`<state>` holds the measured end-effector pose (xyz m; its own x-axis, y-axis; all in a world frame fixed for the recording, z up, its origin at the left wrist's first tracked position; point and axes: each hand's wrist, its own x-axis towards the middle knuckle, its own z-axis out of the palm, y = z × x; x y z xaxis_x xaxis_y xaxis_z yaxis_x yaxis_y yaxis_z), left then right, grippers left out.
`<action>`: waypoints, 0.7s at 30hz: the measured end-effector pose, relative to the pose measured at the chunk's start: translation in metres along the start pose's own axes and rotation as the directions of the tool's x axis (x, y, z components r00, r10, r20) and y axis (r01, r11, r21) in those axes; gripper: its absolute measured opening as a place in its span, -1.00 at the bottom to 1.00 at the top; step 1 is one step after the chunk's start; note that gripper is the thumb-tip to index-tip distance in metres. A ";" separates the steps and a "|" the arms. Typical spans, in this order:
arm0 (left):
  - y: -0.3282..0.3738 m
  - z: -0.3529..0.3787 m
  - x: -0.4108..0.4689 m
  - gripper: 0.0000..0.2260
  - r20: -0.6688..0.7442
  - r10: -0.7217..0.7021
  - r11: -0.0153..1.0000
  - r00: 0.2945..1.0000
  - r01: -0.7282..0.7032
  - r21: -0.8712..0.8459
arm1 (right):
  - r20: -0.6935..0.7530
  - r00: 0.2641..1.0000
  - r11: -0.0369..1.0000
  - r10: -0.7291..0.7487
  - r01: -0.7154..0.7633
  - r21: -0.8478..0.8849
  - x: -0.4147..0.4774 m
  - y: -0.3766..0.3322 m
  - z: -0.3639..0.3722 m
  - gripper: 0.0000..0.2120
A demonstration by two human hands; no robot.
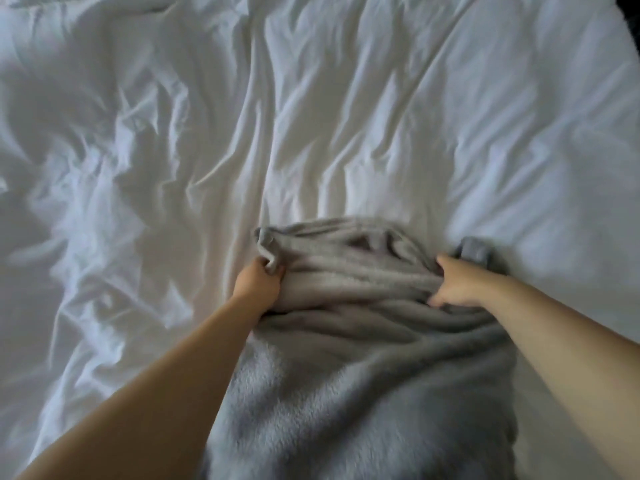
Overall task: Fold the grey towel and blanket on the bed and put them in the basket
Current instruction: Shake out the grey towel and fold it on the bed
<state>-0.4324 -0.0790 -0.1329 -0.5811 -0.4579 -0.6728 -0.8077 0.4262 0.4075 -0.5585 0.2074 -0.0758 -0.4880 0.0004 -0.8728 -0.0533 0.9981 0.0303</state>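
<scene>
A grey fleecy blanket [363, 382] lies on the white bed, running from the bottom edge of the view up to a bunched far edge near the middle. My left hand [258, 284] grips the bunched fabric at its far left corner. My right hand [457, 287] grips the folds at the far right, with a grey corner [474, 252] sticking up behind it. The fabric between my hands is gathered in ridges and blurred. I cannot tell a separate towel from the blanket. No basket is in view.
A rumpled white duvet [311, 116] covers the whole bed around the blanket, with deep creases to the left. A dark strip shows at the top right corner [632, 8], past the bed's edge.
</scene>
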 end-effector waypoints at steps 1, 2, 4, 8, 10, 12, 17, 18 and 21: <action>-0.006 0.001 -0.009 -0.68 0.012 -0.029 0.999 1.000 0.029 -0.014 | 0.087 0.996 0.997 0.025 -0.019 -0.074 -0.009 0.008 0.004 -0.11; -0.007 -0.001 -0.017 -0.69 0.013 -0.040 0.999 0.999 0.040 -0.014 | 0.136 0.990 0.989 0.047 -0.027 -0.148 -0.018 0.014 0.007 -0.16; 0.004 -0.016 -0.031 -0.75 -0.015 0.013 0.996 1.000 -0.012 0.089 | 0.124 0.989 0.963 0.079 -0.044 -0.266 -0.035 0.022 0.006 -0.33; 0.080 -0.098 -0.043 -0.87 -0.233 0.250 0.940 0.940 -0.178 0.293 | -0.290 0.956 0.990 0.048 -0.085 -0.117 -0.073 0.011 -0.064 -0.69; 0.143 -0.156 -0.043 -0.81 -0.356 0.347 0.922 0.867 -0.247 0.297 | -0.509 0.861 0.997 0.001 -0.043 -0.071 -0.091 -0.006 -0.134 -0.78; 0.212 -0.220 -0.038 -0.74 -0.492 0.375 0.927 0.786 -0.306 0.219 | -0.701 0.711 0.998 -0.053 0.028 -0.047 -0.110 -0.027 -0.216 -0.85; 0.343 -0.335 -0.013 -0.56 -0.635 0.276 0.790 0.722 -0.546 -0.278 | -0.939 0.344 0.894 -0.018 0.425 0.139 -0.132 -0.076 -0.379 -0.56; 0.353 -0.341 -0.007 -0.43 -0.614 0.274 0.765 0.740 -0.555 -0.327 | -0.948 0.317 0.875 -0.041 0.469 0.119 -0.130 -0.084 -0.392 -0.41; 0.343 -0.332 0.017 -0.33 -0.575 0.275 0.793 0.770 -0.520 -0.318 | -0.947 0.309 0.812 -0.083 0.572 0.115 -0.107 -0.090 -0.391 -0.26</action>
<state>-0.7527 -0.1998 0.2008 -0.7274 -0.6843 -0.0509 -0.3697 0.3283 0.8692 -0.8423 0.0937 0.2053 -0.9717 -0.1412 0.1893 -0.2222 0.8178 -0.5308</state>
